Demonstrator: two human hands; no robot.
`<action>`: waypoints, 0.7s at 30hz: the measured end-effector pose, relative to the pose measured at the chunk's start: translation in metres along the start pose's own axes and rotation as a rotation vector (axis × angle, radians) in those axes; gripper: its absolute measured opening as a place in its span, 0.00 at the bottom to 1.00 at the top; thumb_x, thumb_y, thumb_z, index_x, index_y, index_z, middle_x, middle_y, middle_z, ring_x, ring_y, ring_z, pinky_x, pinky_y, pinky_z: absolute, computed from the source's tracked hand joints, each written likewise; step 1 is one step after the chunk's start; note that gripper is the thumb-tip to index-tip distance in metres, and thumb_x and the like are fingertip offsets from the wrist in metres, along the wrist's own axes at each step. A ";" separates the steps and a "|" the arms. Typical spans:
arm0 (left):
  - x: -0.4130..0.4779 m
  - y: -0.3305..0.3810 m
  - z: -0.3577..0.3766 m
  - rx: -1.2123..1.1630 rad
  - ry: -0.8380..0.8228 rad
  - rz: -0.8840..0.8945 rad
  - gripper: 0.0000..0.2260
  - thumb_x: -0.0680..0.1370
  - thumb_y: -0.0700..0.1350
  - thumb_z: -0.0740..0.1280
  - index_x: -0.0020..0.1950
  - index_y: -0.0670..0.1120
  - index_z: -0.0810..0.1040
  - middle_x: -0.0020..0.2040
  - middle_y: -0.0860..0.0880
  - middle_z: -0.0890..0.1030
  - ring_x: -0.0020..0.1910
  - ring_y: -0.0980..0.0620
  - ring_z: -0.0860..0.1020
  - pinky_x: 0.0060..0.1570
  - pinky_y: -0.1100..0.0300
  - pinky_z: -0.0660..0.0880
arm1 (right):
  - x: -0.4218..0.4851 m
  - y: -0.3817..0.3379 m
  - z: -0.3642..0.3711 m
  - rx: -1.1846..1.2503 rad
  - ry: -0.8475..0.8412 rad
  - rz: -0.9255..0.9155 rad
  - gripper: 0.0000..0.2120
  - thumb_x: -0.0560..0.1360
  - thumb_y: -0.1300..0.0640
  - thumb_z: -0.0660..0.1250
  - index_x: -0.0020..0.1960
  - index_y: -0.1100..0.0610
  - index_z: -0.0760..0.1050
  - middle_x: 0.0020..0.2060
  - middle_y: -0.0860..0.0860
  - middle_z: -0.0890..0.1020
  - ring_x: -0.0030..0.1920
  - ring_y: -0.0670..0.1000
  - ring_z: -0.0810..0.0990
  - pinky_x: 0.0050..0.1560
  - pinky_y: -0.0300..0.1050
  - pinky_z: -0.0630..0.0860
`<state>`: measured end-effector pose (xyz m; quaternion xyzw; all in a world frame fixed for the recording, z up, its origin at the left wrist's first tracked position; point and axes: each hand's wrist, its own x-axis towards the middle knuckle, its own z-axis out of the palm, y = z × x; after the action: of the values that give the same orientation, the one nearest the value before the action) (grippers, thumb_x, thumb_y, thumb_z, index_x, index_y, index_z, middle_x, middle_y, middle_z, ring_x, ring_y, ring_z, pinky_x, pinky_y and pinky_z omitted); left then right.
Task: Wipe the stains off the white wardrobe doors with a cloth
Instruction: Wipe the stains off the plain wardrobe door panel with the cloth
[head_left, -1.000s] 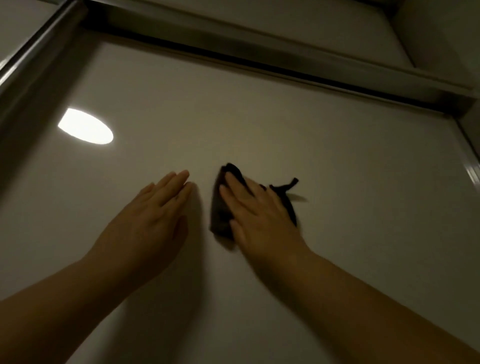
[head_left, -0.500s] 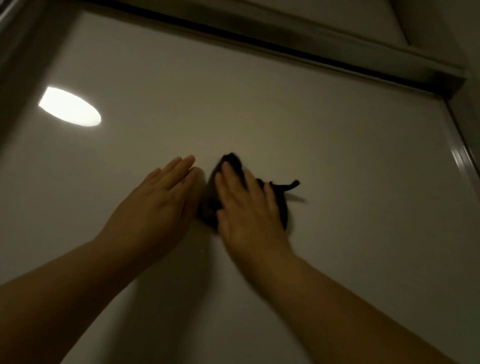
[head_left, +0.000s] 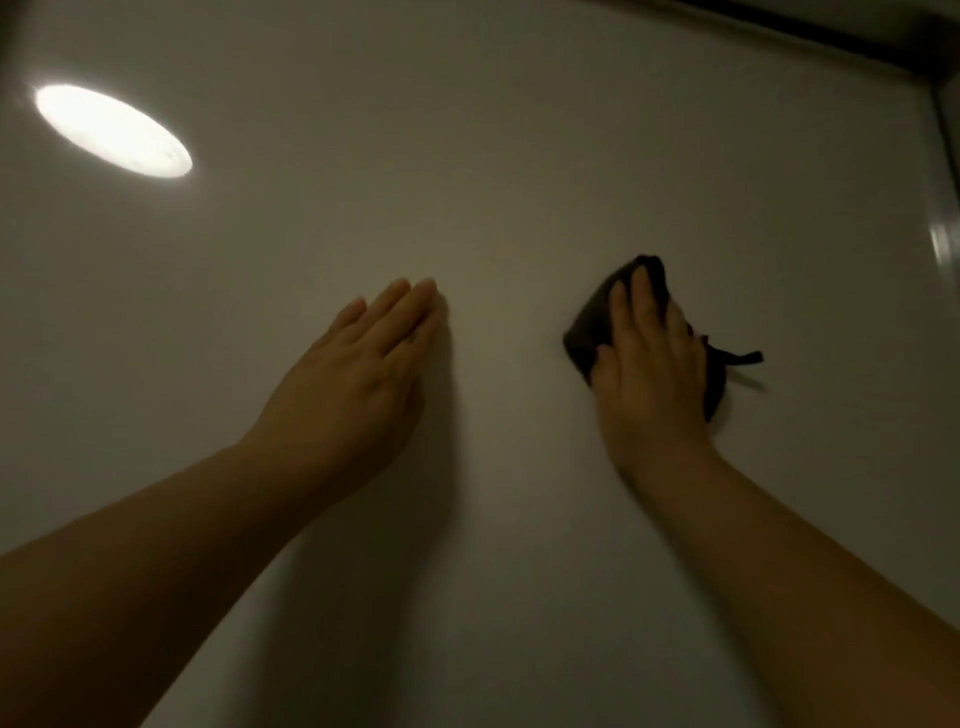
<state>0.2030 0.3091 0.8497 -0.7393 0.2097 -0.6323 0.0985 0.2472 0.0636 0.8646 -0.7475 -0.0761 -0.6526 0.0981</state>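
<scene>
Dim, glossy white wardrobe door (head_left: 519, 156): the right hand (head_left: 649, 374), fingers straight, presses a dark, bunched cloth (head_left: 589, 327) against it; the left hand (head_left: 358, 379) rests flat beside.

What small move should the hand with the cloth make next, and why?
Probably slide the cloth right, toward the edge of the door. The right hand presses it flat, the left hand lies flat beside, and bare door lies between cloth and edge. No stain shows in the dim light.

Dark cloth (head_left: 591, 325) mostly hidden under your right hand (head_left: 649, 379).
Around the cloth, the wardrobe door (head_left: 519, 156) is too dim to show stains.
</scene>
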 end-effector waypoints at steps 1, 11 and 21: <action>0.002 0.003 0.001 -0.005 0.004 -0.003 0.26 0.76 0.47 0.50 0.73 0.41 0.61 0.74 0.44 0.59 0.72 0.46 0.56 0.69 0.50 0.52 | -0.008 -0.015 0.002 -0.014 -0.002 -0.039 0.29 0.75 0.51 0.47 0.76 0.54 0.52 0.76 0.50 0.51 0.72 0.58 0.56 0.70 0.60 0.55; -0.005 0.049 0.017 -0.033 -0.014 0.063 0.25 0.76 0.46 0.52 0.73 0.41 0.62 0.74 0.44 0.60 0.72 0.46 0.56 0.69 0.49 0.53 | -0.126 0.047 0.004 -0.021 -0.108 -0.590 0.28 0.77 0.52 0.55 0.76 0.52 0.53 0.76 0.48 0.53 0.75 0.55 0.52 0.71 0.61 0.52; -0.003 0.042 0.023 -0.020 -0.026 0.092 0.25 0.78 0.52 0.48 0.72 0.43 0.64 0.73 0.46 0.62 0.72 0.47 0.59 0.67 0.48 0.57 | 0.004 0.093 -0.004 -0.010 0.038 0.095 0.32 0.72 0.47 0.43 0.74 0.57 0.59 0.75 0.53 0.58 0.69 0.61 0.63 0.66 0.61 0.61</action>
<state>0.2170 0.2704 0.8253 -0.7380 0.2483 -0.6153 0.1228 0.2663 -0.0273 0.8649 -0.7380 -0.0356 -0.6618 0.1266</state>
